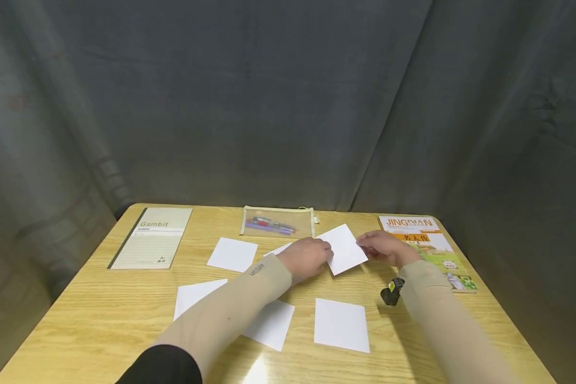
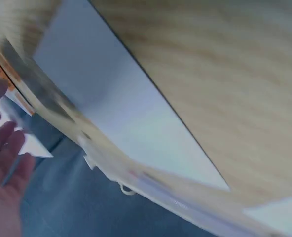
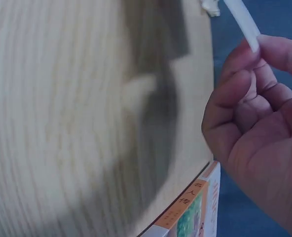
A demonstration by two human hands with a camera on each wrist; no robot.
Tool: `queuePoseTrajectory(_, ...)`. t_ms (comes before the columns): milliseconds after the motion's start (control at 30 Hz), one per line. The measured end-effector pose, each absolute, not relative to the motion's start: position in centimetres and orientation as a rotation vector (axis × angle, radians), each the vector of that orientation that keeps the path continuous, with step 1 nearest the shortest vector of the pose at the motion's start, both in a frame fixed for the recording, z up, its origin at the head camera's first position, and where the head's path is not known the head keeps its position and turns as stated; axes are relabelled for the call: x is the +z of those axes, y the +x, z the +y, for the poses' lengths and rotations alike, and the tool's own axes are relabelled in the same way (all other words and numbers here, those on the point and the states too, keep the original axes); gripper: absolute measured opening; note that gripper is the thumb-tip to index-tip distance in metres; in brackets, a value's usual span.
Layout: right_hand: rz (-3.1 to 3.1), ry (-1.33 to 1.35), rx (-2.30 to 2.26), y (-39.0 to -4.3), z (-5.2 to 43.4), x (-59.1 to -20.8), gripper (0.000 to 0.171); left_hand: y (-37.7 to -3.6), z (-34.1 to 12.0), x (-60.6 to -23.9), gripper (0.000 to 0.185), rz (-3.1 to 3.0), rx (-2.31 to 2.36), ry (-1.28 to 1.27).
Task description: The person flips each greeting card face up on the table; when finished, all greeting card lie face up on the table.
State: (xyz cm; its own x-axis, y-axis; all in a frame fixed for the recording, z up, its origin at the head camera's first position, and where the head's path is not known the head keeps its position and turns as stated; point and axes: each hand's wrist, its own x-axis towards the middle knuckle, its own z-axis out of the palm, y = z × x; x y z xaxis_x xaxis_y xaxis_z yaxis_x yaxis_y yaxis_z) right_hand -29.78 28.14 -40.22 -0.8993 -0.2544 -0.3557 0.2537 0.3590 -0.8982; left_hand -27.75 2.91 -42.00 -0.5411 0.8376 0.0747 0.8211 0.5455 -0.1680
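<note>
Both hands hold a small white paper square [image 1: 344, 253] raised at a slant above the wooden table. My left hand [image 1: 308, 260] grips its left edge, fingertips over the paper; in the left wrist view the fingers [image 2: 5, 145] are spread in front of it. At the right corner my right hand [image 1: 383, 247] pinches the paper between thumb and fingers, and the right wrist view shows its thin edge [image 3: 243, 22] there. Another paper square [image 1: 277, 248] lies partly hidden behind the left hand. Below the left forearm is a further paper square [image 1: 273, 325], partly covered.
More white squares lie at back left [image 1: 232, 254], front left [image 1: 194, 295] and front right [image 1: 342, 325]. A notebook [image 1: 153, 237] is on the left, a clear pen pouch [image 1: 278, 221] along the back edge, and a colourful book [image 1: 427, 248] at the right.
</note>
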Motion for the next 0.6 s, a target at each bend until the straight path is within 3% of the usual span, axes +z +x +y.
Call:
queuePoseTrajectory(233, 2.128, -0.028, -1.618, -29.7, 28.6, -39.4, 0.015, -28.6, 1.8, -41.8, 0.011, -2.287, 0.395, -1.408)
queuePoseTrajectory(600, 2.098, -0.018, -1.676, -29.3, 28.8, -39.1, 0.009, -28.4, 1.0, -41.4, 0.010, -2.165, 0.264, -1.433)
